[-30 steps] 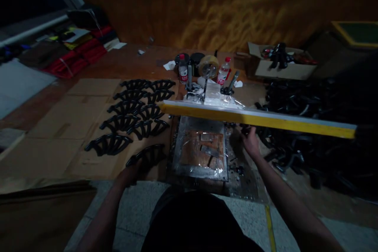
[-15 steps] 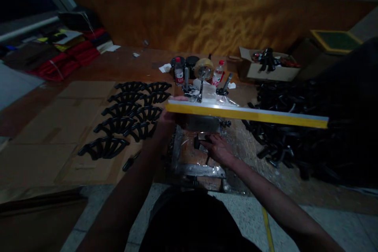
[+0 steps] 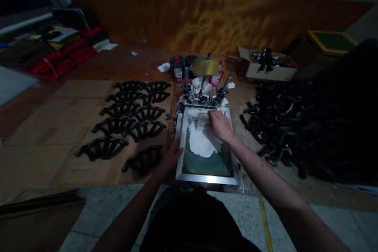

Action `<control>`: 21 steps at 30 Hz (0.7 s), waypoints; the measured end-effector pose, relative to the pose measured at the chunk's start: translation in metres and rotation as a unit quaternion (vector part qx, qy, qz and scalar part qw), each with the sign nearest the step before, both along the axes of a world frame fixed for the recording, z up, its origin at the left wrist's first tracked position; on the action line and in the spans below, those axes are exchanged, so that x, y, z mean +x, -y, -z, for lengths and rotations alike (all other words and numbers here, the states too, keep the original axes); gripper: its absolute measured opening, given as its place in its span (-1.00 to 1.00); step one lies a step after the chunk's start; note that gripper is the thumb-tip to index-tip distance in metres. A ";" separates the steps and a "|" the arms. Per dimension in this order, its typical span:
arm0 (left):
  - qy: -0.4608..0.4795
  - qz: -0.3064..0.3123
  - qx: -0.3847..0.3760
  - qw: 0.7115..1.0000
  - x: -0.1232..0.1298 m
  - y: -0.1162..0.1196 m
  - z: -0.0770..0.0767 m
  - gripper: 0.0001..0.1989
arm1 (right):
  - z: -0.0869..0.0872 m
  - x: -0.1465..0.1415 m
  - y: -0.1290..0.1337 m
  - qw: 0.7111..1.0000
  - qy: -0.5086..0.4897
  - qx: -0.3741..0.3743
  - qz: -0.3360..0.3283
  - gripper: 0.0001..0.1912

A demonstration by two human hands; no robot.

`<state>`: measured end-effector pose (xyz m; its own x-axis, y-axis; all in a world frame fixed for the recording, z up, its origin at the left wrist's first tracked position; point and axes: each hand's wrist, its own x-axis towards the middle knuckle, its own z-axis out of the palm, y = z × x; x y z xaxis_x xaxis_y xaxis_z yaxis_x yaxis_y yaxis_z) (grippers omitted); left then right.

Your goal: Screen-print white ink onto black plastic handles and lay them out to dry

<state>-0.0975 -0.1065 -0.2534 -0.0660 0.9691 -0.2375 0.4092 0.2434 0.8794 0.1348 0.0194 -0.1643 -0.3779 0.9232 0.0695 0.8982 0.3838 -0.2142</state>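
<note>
In front of me a silver-framed printing screen (image 3: 209, 180) lies flat, hinged to a clamp stand (image 3: 203, 101) at its far end. White ink (image 3: 202, 143) covers the far and middle part of its green mesh. My right hand (image 3: 220, 124) is closed around a squeegee (image 3: 202, 121), partly hidden by the fingers, over the ink near the far end. Beside the frame's left edge is my left hand (image 3: 172, 157), thumb and fingers apart, seemingly touching that edge. Whatever lies under the screen is hidden.
Rows of curved black ribbed parts (image 3: 118, 124) lie on cardboard (image 3: 38, 138) to the left. A big pile of black parts (image 3: 283, 126) covers the right. Behind the stand are bottles (image 3: 177, 71) and a tape roll (image 3: 206, 67); an open carton (image 3: 271, 71) sits back right.
The screen has swung down from its raised position to lie flat. My left hand has come nearer me along its side. My right hand left the base beneath and now grips the squeegee.
</note>
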 end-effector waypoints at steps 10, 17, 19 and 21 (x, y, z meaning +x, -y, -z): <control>0.027 -0.013 -0.052 0.998 0.000 0.001 0.004 -0.43 | 0.011 0.016 0.059 0.955 0.037 -0.145 -0.256 -0.62; 0.057 -0.005 -0.063 0.996 0.001 0.000 -0.001 -0.41 | 0.030 0.014 0.070 0.977 -0.009 -0.067 -0.201 -0.59; 0.045 -0.008 -0.072 0.996 0.001 0.000 -0.002 -0.40 | 0.037 0.018 0.080 0.970 -0.027 -0.078 -0.229 -0.56; 0.039 -0.013 -0.071 0.997 0.001 0.001 -0.004 -0.40 | 0.036 0.020 0.078 0.968 -0.050 -0.101 -0.226 -0.61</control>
<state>-0.0966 -0.1071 -0.2495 -0.0664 0.9233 -0.3782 0.3324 0.3778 0.8642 0.1544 -0.0584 -0.2001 -0.7471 0.6637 -0.0380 0.6193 0.6740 -0.4027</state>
